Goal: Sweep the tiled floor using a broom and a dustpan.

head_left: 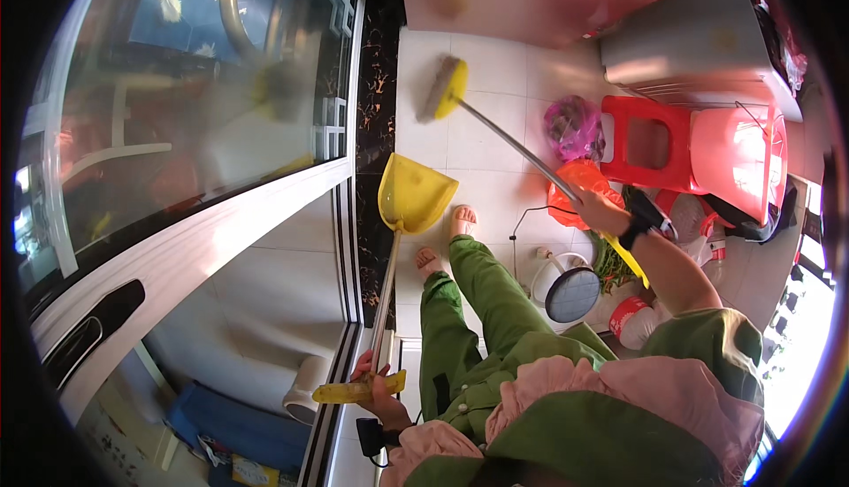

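My right hand [597, 209] grips the metal handle of a broom [451, 89] with a yellow head. The broom's bristles rest against the white tile floor at the upper middle and look blurred. My left hand [381, 391] is closed around the long handle of a yellow dustpan [418, 193], just below its yellow T-shaped grip [358, 391]. The dustpan's pan lies by the black marble strip, in front of my feet, apart from the broom head. Whether it holds any dirt cannot be told.
A glass sliding door [199, 221] stands at left, its track beside the black marble strip [377, 109]. At right are a red plastic stool [613, 139], a purple bag [572, 127], an orange bag [584, 175], a round grey-topped stool [572, 294], green vegetables [611, 265] and a black cable.
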{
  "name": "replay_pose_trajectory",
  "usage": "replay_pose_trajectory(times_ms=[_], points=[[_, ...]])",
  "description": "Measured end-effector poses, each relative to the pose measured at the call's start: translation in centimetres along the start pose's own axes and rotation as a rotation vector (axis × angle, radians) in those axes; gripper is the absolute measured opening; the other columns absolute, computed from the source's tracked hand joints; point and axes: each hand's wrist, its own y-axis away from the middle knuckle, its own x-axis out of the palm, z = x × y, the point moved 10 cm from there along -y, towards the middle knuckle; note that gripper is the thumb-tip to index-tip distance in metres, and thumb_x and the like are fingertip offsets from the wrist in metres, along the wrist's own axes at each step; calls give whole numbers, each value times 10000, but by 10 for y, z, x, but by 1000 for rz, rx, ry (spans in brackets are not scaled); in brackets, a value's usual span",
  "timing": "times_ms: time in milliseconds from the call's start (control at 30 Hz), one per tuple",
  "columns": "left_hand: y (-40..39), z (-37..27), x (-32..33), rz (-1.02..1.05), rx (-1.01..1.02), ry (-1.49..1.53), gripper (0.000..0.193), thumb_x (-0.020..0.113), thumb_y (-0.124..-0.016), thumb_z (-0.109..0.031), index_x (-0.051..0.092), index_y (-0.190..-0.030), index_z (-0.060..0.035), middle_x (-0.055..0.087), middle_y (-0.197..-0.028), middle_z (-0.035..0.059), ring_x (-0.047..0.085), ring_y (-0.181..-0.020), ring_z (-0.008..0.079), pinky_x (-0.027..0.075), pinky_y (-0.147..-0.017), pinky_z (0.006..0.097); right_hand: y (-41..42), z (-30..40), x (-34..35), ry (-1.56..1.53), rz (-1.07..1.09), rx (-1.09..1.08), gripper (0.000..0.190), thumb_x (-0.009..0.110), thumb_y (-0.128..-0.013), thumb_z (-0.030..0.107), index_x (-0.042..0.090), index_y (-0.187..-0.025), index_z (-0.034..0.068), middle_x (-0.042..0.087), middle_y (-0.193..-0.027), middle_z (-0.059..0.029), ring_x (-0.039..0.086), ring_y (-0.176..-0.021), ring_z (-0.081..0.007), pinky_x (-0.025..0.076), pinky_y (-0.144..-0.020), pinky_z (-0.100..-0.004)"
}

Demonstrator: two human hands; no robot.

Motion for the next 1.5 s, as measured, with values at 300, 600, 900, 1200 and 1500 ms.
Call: replay_pose_trajectory(times_ms=[300,600,900,1200,1500], points=[[6,-7,13,63,12,-1,244,514,-657,-121,443,-882,-57,460,-1065,159,466,-991,234,453,-736,322,-50,51,6,314,-118,-78,397,457,-788,181,379,-1163,75,548,-608,-164,554,-538,-294,441,-485,-387],[4,-18,-19,20,71,-9,184,503,-699,-79,452,-875,-58,482,-1029,155,492,-942,229,446,-756,327,15,16,49,356,-49,-54,418,478,-771,186,344,-1152,78,546,-649,-197,553,-600,-363,438,-539,-457],[19,-36,-140,-113,128,111,132,407,-754,-107,472,-861,-67,506,-995,128,496,-941,210,460,-725,276,158,34,96,216,112,67,408,436,-800,177,345,-1179,58,565,-707,-216,551,-628,-374,437,-571,-438],[19,-35,-171,-139,140,83,137,446,-711,-95,448,-845,-63,511,-970,125,504,-884,188,473,-663,257,112,15,181,386,-61,16,471,467,-769,192,329,-1204,76,575,-691,-186,568,-626,-361,439,-541,-447],[19,-28,-188,-125,165,74,170,453,-706,-102,439,-868,-54,519,-955,125,505,-849,181,455,-652,244,221,5,148,321,5,207,527,460,-765,199,280,-1247,83,569,-657,-181,557,-578,-344,431,-523,-447]])
